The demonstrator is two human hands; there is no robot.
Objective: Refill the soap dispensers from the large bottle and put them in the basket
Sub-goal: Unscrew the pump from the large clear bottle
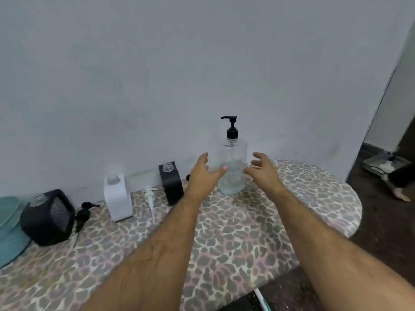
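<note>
Leopard-print worktop (pixel 224 239) set against a pale grey wall (pixel 157 63), rounded at its right end; dark floor (pixel 386 221) beyond that end.

Large clear bottle (pixel 232 167) with black pump, upright near the wall toward the right of the worktop, a little pale liquid in its base.

Black dispenser (pixel 48 217) at far left, tilted, neck open; teal basket (pixel 9 230) just beside it at the frame edge, only partly in view.

White dispenser (pixel 118 197) upright left of centre, neck open; second black dispenser (pixel 171 184) upright between it and the large bottle, neck open too.

Left hand (pixel 203 173) and right hand (pixel 263 170) reaching either side of the large bottle, fingers spread and relaxed, gripping nothing; contact with the bottle impossible to tell.

Black pump (pixel 84 213) lying beside the tilted dispenser; white pump (pixel 150 198) lying just right of the white dispenser.
</note>
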